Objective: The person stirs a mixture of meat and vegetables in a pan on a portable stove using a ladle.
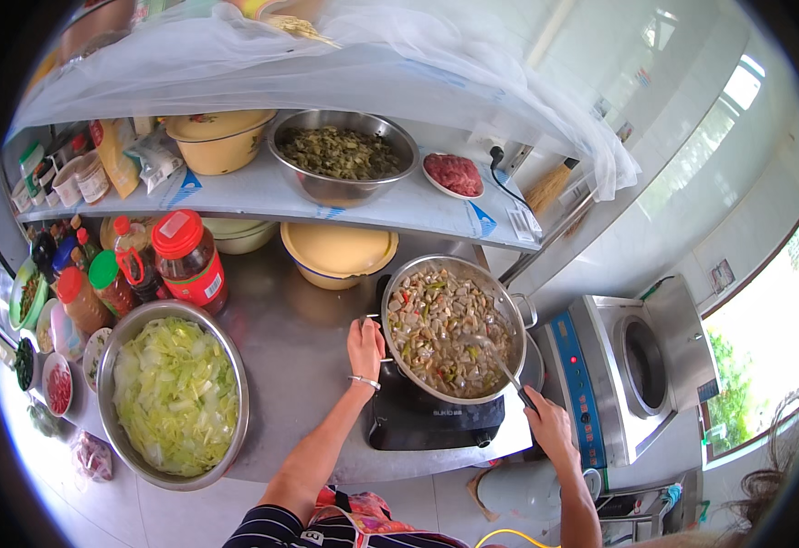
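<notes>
A wide metal pan (pixel 524 346) sits on a black portable cooktop (pixel 433 418). It holds a glossy stew of greyish cubes (pixel 440 308) with green and red pepper bits. My left hand (pixel 366 349) grips the pan's left side handle. In my right hand (pixel 548 423) is the dark handle of a metal ladle or spatula (pixel 507 370), whose head lies partly sunk in the food at the pan's right half. The pan's other side handle (pixel 525 310) sticks out at the right, untouched.
A steel basin of chopped cabbage (pixel 173 397) stands left, beside sauce jars (pixel 189 257). Behind the pan is a lidded yellow enamel bowl (pixel 339 250). The shelf above holds a bowl of chopped greens (pixel 341 152) and a plate of raw meat (pixel 453 174). A steel wok stove (pixel 608 377) is right.
</notes>
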